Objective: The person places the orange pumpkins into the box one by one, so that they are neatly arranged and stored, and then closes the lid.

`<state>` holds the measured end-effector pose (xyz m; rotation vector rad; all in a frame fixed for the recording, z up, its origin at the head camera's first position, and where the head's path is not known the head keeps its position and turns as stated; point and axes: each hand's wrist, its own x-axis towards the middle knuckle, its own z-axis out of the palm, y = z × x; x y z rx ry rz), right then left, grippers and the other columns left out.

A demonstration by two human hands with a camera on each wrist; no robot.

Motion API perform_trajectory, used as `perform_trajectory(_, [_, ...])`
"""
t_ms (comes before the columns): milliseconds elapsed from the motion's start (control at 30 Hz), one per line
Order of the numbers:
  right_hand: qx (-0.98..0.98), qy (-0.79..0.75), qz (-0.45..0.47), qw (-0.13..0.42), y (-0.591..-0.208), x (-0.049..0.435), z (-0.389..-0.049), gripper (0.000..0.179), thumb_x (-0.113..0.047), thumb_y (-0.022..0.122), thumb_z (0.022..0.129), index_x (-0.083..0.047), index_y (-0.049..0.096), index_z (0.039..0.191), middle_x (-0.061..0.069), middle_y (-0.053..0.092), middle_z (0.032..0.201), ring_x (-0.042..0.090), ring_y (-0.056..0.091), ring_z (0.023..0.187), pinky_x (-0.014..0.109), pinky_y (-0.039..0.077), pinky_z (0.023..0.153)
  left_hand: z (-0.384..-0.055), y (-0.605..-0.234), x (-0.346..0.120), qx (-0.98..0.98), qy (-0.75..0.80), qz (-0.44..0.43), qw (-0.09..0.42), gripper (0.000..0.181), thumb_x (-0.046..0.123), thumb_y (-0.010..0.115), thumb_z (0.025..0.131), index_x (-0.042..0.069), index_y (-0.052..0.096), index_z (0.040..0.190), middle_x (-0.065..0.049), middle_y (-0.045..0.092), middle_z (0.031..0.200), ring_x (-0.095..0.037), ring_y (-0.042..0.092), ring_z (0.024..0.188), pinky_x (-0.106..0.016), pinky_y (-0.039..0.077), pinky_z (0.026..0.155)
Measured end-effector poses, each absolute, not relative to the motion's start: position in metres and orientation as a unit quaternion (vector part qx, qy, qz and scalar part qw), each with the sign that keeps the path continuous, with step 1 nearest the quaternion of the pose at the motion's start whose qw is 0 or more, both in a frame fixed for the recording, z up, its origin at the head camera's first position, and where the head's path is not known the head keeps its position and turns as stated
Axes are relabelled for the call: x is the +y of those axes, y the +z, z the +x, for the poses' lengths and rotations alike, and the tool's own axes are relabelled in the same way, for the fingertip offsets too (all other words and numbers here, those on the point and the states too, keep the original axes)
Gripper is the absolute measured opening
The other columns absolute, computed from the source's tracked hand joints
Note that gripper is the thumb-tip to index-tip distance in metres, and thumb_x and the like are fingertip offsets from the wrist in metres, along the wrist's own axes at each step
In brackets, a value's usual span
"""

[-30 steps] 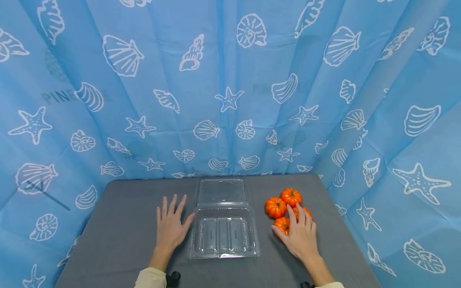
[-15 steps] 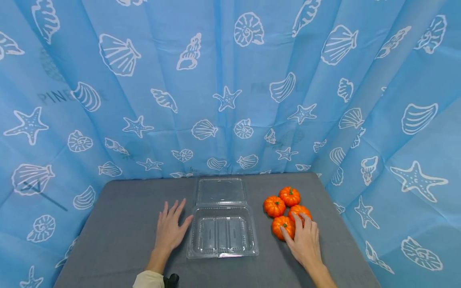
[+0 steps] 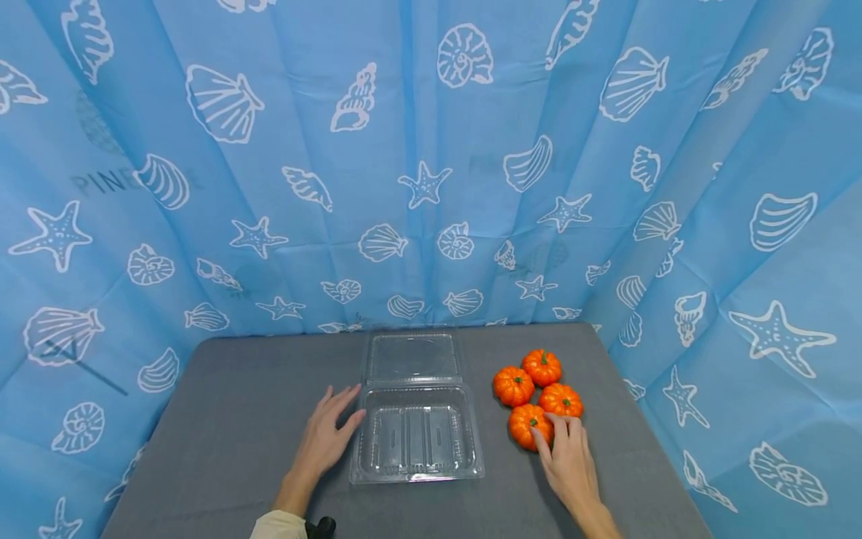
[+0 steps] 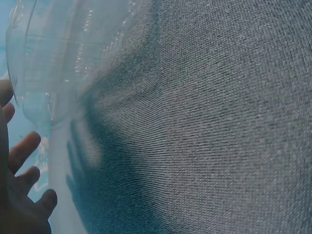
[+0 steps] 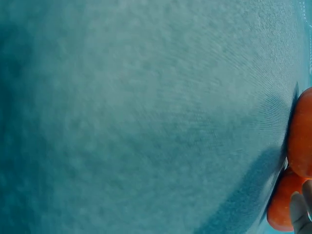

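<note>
An open clear plastic clamshell box [image 3: 417, 473] lies in the middle of the table, its lid [image 3: 414, 358] folded back away from me. My left hand [image 3: 325, 434] is at the box's left side, fingers extended and thumb apart; whether the fingertips touch the rim is hard to tell. The left wrist view shows its fingers [image 4: 24, 153] beside the box wall [image 4: 53, 53]. To the right of the box, several small orange pumpkins sit in a cluster. My right hand [image 3: 569, 464] holds the nearest pumpkin [image 3: 524, 425], thumb and curled fingers at its right side. Part of that pumpkin is hidden.
Behind the nearest pumpkin stand a right pumpkin [image 3: 561, 399], a left pumpkin [image 3: 513, 385] and a back pumpkin [image 3: 542, 367], close together. A grey cloth [image 3: 236, 419] covers the table. A blue shell-print curtain [image 3: 417, 202] hangs along the back and sides.
My right hand has drawn back toward me off the right pumpkin, its fingers closing at the nearest one. My left hand has turned toward the box, its fingers now nearer the rim.
</note>
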<state>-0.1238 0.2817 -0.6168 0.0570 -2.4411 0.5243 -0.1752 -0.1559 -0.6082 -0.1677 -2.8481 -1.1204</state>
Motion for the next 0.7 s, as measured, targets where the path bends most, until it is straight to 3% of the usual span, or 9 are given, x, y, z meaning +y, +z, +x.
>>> perform_trajectory(167, [-0.927, 0.228, 0.003, 0.298, -0.6177, 0.2788, -0.1220, 0.045, -0.014, 0.084, 0.082, 0.004, 0.063, 0.118, 0.022, 0.055, 0.102, 0.038, 0.055, 0.092, 0.052, 0.048, 0.081, -0.1749, -0.6070, -0.1544, -0.916, -0.398, -0.043, 0.024, 0.053, 0.052, 0.060, 0.100, 0.035, 0.052, 0.149, -0.008, 0.051, 0.156, -0.040, 0.030, 0.154, -0.072, 0.028, 0.116])
perform_trajectory(367, [-0.930, 0.255, -0.032, 0.264, -0.6184, 0.2780, -0.1200, 0.052, -0.018, 0.085, 0.084, 0.004, 0.061, 0.123, 0.019, 0.056, 0.103, 0.022, 0.054, 0.081, 0.040, 0.049, 0.073, -0.1743, -0.6080, -0.1530, -0.889, -0.458, -0.014, -0.007, 0.052, 0.054, 0.062, 0.098, 0.038, 0.054, 0.147, -0.015, 0.043, 0.161, -0.040, 0.035, 0.152, -0.067, 0.028, 0.119])
perform_trajectory(467, [-0.933, 0.273, -0.053, 0.227, -0.6170, 0.2777, -0.1185, 0.056, -0.024, 0.083, 0.086, 0.003, 0.058, 0.129, 0.017, 0.057, 0.106, 0.017, 0.053, 0.079, 0.033, 0.050, 0.070, -0.1736, -0.6103, -0.1523, -0.871, -0.490, -0.010, -0.008, 0.049, 0.051, 0.064, 0.097, 0.035, 0.059, 0.144, -0.011, 0.049, 0.158, -0.036, 0.040, 0.151, -0.062, 0.030, 0.120])
perform_trajectory(700, [-0.940, 0.304, -0.083, 0.132, -0.6142, 0.2787, -0.1176, 0.070, -0.043, 0.075, 0.092, 0.000, 0.051, 0.142, 0.023, 0.064, 0.120, 0.031, 0.057, 0.097, 0.046, 0.047, 0.083, -0.1722, -0.6141, -0.1483, -0.863, -0.504, -0.002, 0.011, 0.041, 0.045, 0.065, 0.098, 0.031, 0.066, 0.136, 0.001, 0.065, 0.143, -0.029, 0.057, 0.138, -0.054, 0.043, 0.113])
